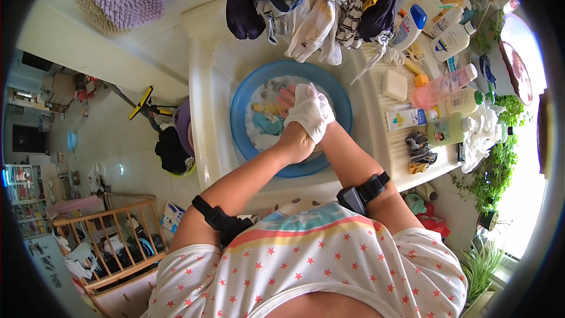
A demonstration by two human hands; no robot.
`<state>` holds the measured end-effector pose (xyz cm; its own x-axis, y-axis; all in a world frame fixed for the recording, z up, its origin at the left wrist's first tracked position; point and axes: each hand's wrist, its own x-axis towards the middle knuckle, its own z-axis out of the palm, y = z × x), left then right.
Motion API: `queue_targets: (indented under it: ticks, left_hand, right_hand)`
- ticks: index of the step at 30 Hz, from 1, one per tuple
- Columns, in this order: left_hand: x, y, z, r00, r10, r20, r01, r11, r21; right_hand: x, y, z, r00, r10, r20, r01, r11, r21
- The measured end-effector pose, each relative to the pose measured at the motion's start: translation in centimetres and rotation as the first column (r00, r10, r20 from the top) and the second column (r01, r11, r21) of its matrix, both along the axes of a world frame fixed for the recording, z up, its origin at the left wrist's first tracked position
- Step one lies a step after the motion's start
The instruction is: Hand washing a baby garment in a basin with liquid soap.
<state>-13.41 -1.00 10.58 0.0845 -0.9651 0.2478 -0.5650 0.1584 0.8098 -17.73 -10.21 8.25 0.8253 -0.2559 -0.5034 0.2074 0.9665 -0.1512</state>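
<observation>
My left hand [298, 143] and my right hand [323, 112] are close together over a round blue basin [240, 135]. A wet white cloth [308, 111], possibly a small garment, is bunched between them and wraps over much of the left hand. Both hands appear closed on it, though the cloth hides most of the fingers. Suds float in the basin, and a teal cloth [268, 123] and a yellow one [268, 108] lie in the water just left of my hands.
The basin stands in a cream-coloured sink [204, 112]. Clothes [318, 29] hang over its far side. Along the right, a ribbed ledge holds a bar of soap [395, 85], several bottles [453, 41], a tube [406, 119] and dark socks [421, 152]. A wooden crib [112, 235] stands at the lower left.
</observation>
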Motion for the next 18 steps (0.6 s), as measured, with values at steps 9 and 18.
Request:
queue_targets:
  ticks: [9,18]
  left_hand:
    - [2.4,-0.9,-2.0,0.984,0.106,-0.141,-0.08,0.981,0.176]
    - [5.0,-0.8,-4.4,0.894,0.223,-0.388,-0.095,0.942,0.322]
  right_hand:
    - [0.3,0.5,0.3,0.983,-0.083,0.162,0.075,0.996,0.053]
    - [1.1,1.3,0.3,0.992,0.015,0.122,-0.009,0.999,-0.052]
